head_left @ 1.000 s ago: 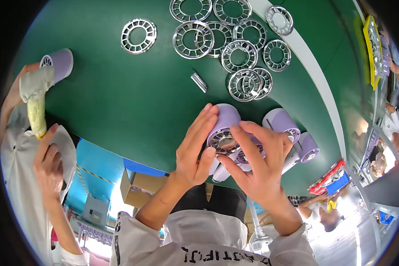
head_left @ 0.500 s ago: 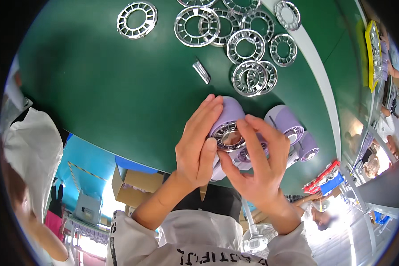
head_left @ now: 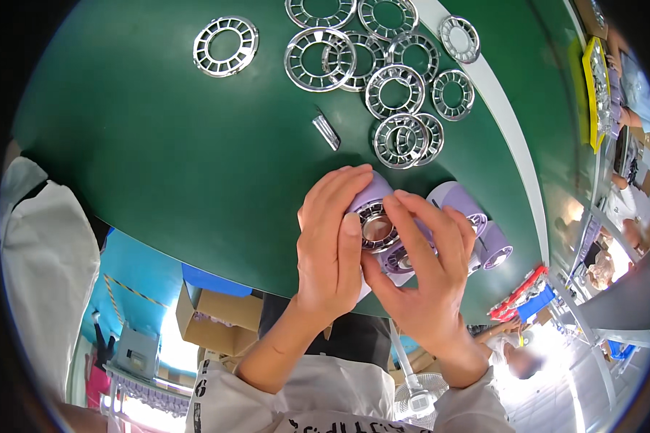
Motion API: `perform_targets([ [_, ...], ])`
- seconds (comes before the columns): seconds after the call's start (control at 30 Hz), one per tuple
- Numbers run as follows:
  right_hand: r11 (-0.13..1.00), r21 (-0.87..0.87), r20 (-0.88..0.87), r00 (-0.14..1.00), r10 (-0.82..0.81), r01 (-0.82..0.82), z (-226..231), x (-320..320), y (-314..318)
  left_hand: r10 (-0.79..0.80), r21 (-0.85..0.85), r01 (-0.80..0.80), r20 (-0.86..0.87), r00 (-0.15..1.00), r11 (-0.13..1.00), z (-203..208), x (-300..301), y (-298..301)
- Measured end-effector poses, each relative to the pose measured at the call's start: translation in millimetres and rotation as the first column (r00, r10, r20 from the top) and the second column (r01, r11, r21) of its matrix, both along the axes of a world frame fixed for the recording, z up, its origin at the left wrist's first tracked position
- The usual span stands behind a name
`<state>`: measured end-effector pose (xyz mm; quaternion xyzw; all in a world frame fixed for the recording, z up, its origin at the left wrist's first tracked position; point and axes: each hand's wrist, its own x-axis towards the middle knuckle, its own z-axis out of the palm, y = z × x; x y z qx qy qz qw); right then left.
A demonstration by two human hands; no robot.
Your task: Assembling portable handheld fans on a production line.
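Observation:
My left hand (head_left: 328, 249) is wrapped along the left side of a purple cylindrical housing (head_left: 373, 189), its thumb by the rim. On the end of the housing that faces me sits a slotted chrome ring (head_left: 369, 212) around a shiny round centre. My right hand (head_left: 427, 281) pinches at that ring's right edge, with index finger on top and thumb below. Right beside it, partly hidden under my right fingers, is a second purple housing (head_left: 397, 258) with a similar ring. Two more purple housings, one upper (head_left: 451, 196) and one lower (head_left: 495, 244), lie right of my right hand.
Several loose chrome rings (head_left: 396, 90) lie spread and overlapping on the green table (head_left: 159, 144), with one ring (head_left: 226, 47) apart at far left. A small metal strip (head_left: 326, 131) lies mid-table. A white curved strip (head_left: 516, 137) borders the right. Below stand an open carton (head_left: 224, 317) and a fan (head_left: 417, 399).
The table and rings sit slightly lower in the picture. Both hands stay on the same housing; the left wrist and thumb have shifted a little to the right.

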<state>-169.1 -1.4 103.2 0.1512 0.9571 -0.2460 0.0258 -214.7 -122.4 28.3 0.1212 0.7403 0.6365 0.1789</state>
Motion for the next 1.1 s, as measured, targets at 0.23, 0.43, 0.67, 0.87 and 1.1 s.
perform_targets([
  [0.23, 1.0, -0.016, 0.07, 0.997, -0.015, 0.017, 2, 2, 0, 0.005, -0.013, -0.004, 0.081, 0.997, 1.0, 2, 2, 5],
  [0.43, 0.999, -0.031, 0.073, 0.997, 0.009, -0.007, 5, 3, -1, -0.01, -0.043, 0.012, 0.038, 0.999, 0.999, 5, -1, 5],
  [0.67, 1.0, -0.021, 0.125, 0.992, 0.002, 0.0, 8, 1, -4, -0.005, -0.057, 0.006, 0.03, 1.0, 0.998, 3, -1, 10],
  [0.87, 0.998, -0.067, 0.08, 0.997, 0.004, 0.002, 8, 1, -1, 0.014, -0.07, -0.015, -0.004, 1.0, 0.997, 3, -2, 10],
  [1.1, 0.998, -0.06, 0.047, 0.999, -0.009, 0.012, 9, -4, -4, 0.019, -0.02, -0.019, 0.036, 0.999, 1.0, 3, -4, 8],
])
